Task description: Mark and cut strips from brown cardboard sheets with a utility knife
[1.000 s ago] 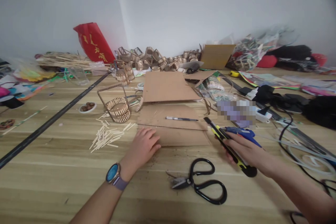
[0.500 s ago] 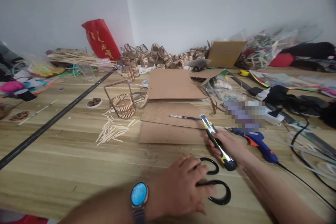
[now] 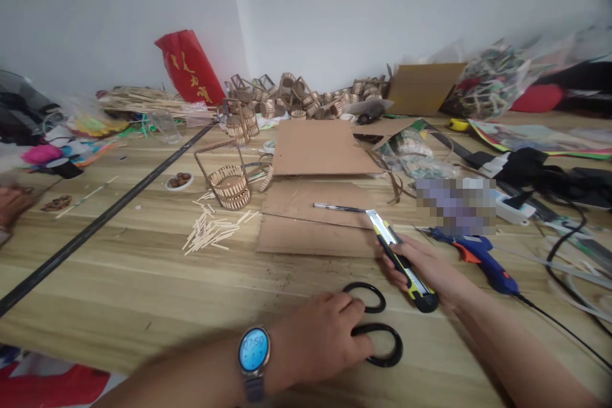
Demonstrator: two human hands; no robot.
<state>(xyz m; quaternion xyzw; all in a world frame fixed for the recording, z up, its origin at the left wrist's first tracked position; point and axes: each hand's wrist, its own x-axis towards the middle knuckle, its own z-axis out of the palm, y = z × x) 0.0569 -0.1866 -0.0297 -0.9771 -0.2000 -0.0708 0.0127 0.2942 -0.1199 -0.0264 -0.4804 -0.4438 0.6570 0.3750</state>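
Note:
My left hand (image 3: 325,339), with a blue-faced watch on the wrist, lies over the black-handled scissors (image 3: 382,347) near the front of the wooden table and its fingers curl round the handles. My right hand (image 3: 425,264) grips a yellow-and-black utility knife (image 3: 399,258), its blade end pointing up-left at the edge of the brown cardboard sheets (image 3: 313,217). A pen (image 3: 337,207) lies on the cardboard just beyond the knife tip.
A blue glue gun (image 3: 482,255) with its cable lies right of my right hand. Loose wooden sticks (image 3: 213,229) and a small stick basket (image 3: 232,185) sit to the left. Stick baskets, a red bag (image 3: 186,70) and a cardboard box (image 3: 421,89) line the wall. Another person's hand (image 3: 12,204) shows at the left edge.
My left hand left the cardboard, came back to the scissors and closed over their handles. My right hand brought the knife in to the cardboard's right edge.

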